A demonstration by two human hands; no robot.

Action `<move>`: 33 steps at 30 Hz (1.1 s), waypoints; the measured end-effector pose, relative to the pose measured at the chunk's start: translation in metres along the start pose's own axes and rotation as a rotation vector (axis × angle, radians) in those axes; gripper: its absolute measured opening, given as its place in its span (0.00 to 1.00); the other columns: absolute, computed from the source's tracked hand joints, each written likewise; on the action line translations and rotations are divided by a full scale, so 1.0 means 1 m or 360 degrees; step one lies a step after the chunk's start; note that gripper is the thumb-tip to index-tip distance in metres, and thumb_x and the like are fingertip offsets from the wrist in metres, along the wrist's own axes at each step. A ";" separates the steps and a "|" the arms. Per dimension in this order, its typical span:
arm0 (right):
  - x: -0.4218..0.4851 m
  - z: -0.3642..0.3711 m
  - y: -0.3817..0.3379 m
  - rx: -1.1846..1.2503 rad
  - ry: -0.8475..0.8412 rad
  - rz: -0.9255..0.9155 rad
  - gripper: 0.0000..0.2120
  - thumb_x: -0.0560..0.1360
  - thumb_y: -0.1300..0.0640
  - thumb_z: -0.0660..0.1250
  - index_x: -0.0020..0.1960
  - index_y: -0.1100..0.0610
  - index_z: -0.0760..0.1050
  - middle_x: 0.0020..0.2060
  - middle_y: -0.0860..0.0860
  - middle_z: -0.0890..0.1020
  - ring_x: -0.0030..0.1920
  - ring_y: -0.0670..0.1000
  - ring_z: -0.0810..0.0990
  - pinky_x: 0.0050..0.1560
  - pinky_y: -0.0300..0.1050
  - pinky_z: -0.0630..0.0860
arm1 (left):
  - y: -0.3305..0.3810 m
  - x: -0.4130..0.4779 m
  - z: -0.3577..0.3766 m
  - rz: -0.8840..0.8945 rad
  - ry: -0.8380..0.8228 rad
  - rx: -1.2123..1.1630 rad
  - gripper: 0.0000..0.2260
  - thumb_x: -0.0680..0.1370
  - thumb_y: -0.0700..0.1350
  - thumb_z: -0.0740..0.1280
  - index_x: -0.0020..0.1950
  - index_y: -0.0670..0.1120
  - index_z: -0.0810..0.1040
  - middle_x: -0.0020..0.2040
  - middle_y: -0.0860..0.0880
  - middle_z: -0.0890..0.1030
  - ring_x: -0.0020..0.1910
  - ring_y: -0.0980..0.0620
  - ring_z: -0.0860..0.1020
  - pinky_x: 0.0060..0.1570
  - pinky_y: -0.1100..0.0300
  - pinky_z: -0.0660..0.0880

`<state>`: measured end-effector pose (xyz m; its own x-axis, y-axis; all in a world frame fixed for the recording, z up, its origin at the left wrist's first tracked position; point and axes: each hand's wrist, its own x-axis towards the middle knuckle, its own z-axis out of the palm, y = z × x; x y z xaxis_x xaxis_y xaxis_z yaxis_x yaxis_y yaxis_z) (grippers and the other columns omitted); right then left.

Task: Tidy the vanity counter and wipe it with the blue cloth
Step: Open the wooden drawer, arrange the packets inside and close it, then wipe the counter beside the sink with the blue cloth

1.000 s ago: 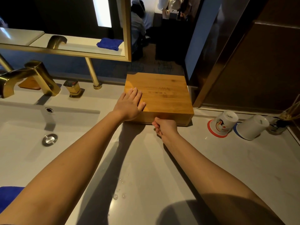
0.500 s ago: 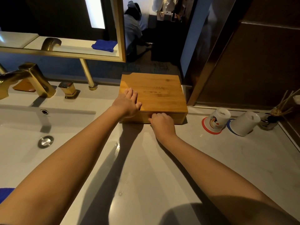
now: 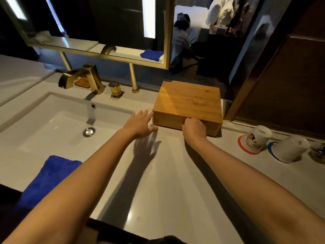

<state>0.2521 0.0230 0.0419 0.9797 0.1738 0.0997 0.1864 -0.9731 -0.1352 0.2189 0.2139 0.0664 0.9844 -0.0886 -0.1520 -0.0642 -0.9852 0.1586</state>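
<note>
A flat wooden box (image 3: pixel 189 101) stands at the back of the pale vanity counter (image 3: pixel 158 182), right of the sink. My right hand (image 3: pixel 193 128) is closed against the box's front face, fingers curled at the drawer edge. My left hand (image 3: pixel 139 123) hovers open just left of the box's front corner, fingers spread, fingertips near the wood. A blue cloth (image 3: pixel 45 180) lies folded on the counter's front edge, left of my left forearm.
A white sink basin (image 3: pixel 52 124) with a gold faucet (image 3: pixel 82 77) fills the left. Two upturned white cups (image 3: pixel 255 140) (image 3: pixel 290 148) on coasters lie at the right, with a small jar beyond. A gold-framed mirror (image 3: pixel 105 32) hangs behind. A person crouches in the room beyond.
My left hand slid off the box's lid and now hovers beside its left front corner. My right hand stayed at the box's front face. The view pulled back, showing the blue cloth.
</note>
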 end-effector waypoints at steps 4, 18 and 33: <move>-0.016 0.002 -0.005 0.0237 0.0140 -0.0096 0.04 0.77 0.59 0.62 0.48 0.58 0.75 0.45 0.55 0.80 0.47 0.55 0.77 0.43 0.49 0.74 | -0.044 -0.063 0.013 -0.0294 -0.0024 -0.0172 0.29 0.79 0.54 0.58 0.75 0.44 0.52 0.77 0.42 0.52 0.75 0.43 0.52 0.72 0.45 0.52; -0.150 0.046 -0.014 0.0356 -0.0493 -0.0700 0.22 0.76 0.50 0.61 0.67 0.57 0.64 0.65 0.53 0.68 0.63 0.54 0.66 0.63 0.46 0.67 | -0.127 -0.223 0.083 -0.1415 0.0143 -0.0326 0.30 0.77 0.53 0.62 0.73 0.40 0.58 0.74 0.37 0.59 0.72 0.37 0.59 0.69 0.43 0.60; -0.167 0.072 -0.001 0.0547 -0.0332 -0.0654 0.25 0.79 0.47 0.55 0.73 0.55 0.59 0.72 0.52 0.64 0.72 0.51 0.58 0.70 0.45 0.59 | -0.094 -0.217 0.077 -0.1379 0.0615 -0.0020 0.10 0.79 0.43 0.60 0.48 0.38 0.77 0.46 0.36 0.80 0.44 0.37 0.77 0.36 0.51 0.68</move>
<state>0.0941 0.0058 -0.0456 0.8092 0.5872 0.0199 0.5337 -0.7204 -0.4428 -0.0012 0.3146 0.0097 0.6749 0.7294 0.1115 0.7135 -0.6837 0.1532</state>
